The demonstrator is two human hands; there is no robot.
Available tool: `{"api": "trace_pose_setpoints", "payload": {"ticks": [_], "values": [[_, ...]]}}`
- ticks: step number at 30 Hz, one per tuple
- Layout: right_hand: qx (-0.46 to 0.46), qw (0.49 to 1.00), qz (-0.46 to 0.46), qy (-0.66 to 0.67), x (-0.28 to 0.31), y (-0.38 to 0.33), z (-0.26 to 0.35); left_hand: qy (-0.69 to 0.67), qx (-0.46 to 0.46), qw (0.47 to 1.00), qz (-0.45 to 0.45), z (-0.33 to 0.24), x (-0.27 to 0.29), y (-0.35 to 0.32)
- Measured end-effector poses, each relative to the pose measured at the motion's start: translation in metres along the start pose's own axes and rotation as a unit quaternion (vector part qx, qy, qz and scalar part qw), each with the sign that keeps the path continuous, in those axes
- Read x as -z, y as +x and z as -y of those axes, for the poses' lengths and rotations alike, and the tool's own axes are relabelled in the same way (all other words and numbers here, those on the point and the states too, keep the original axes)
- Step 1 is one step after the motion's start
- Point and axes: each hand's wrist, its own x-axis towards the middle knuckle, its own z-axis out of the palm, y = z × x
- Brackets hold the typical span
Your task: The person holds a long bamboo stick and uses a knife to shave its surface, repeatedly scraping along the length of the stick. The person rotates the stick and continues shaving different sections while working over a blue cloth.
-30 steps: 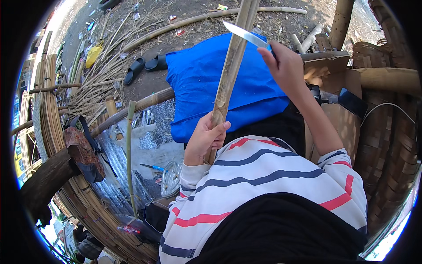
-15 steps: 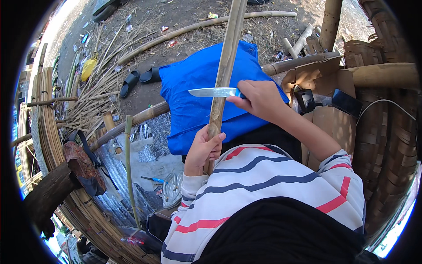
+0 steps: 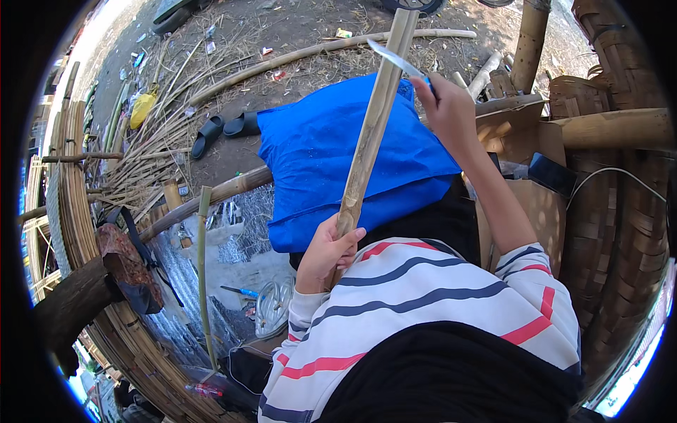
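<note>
1. The left hand (image 3: 326, 248) is gripping, fingers wrapped, the lower end of a long pale bamboo pole (image 3: 371, 127) leaning over a blue cloth (image 3: 331, 155).
2. The right hand (image 3: 450, 106) is clenching a steel-bladed knife (image 3: 396, 59) against the pole's upper part.
3. Bare dirt ground (image 3: 296, 28) is lying beyond (black sandals (image 3: 226, 130), scattered bamboo strips (image 3: 141, 155)).

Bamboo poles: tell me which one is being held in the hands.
The pale bamboo pole slanting over the blue cloth, gripped by the left hand; the others lie on the ground.
</note>
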Motion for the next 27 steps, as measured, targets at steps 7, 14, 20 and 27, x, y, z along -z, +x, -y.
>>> {"api": "trace_pose_setpoints", "payload": {"ticks": [7, 14, 20, 27], "values": [[0.223, 0.967, 0.122, -0.005, -0.007, -0.038, 0.019, 0.003, -0.010, 1.000, -0.012, 0.003, 0.005, 0.007], [0.099, 0.992, 0.059, -0.046, -0.003, -0.015, 0.008, 0.097, -0.084, 0.986, -0.104, 0.003, -0.009, 0.009], [0.139, 0.985, 0.069, -0.082, -0.012, -0.031, 0.014, 0.172, -0.113, 0.966, -0.158, 0.001, -0.008, 0.011], [0.178, 0.977, 0.096, -0.066, -0.017, -0.050, 0.030, 0.234, -0.144, 0.943, -0.186, 0.005, -0.007, 0.015]]}}
